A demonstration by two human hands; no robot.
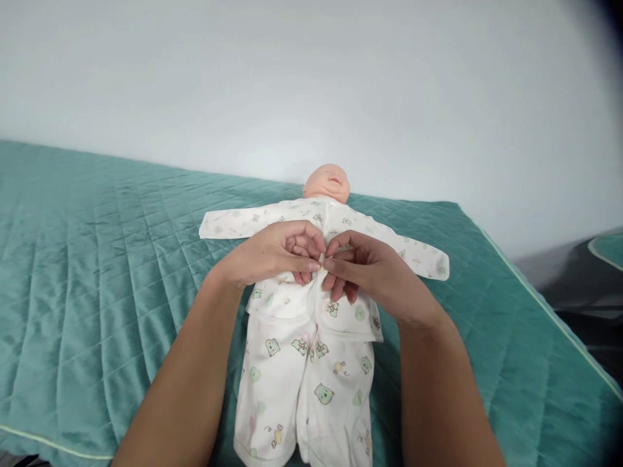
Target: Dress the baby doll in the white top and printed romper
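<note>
A baby doll (327,181) lies on its back, dressed in a white baby shirt (287,299) and matching trousers (275,383), both printed with small green bears. Over the middle of the shirt front, my left hand (285,250) pinches one edge of the opening between thumb and index finger. Facing it, my right hand (363,266) pinches the other edge, the fingertips of both hands almost touching. A small pale bit, perhaps a fastener, shows between them; its kind is mostly hidden by the fingers. Below the hands the shirt's hem hangs slightly apart.
Under the doll spreads a green quilted cover (121,272) with a pale piped edge. A plain light wall (292,84) rises behind the doll's head. At the far right, past the cover's edge, are dark objects and another green piece (610,250).
</note>
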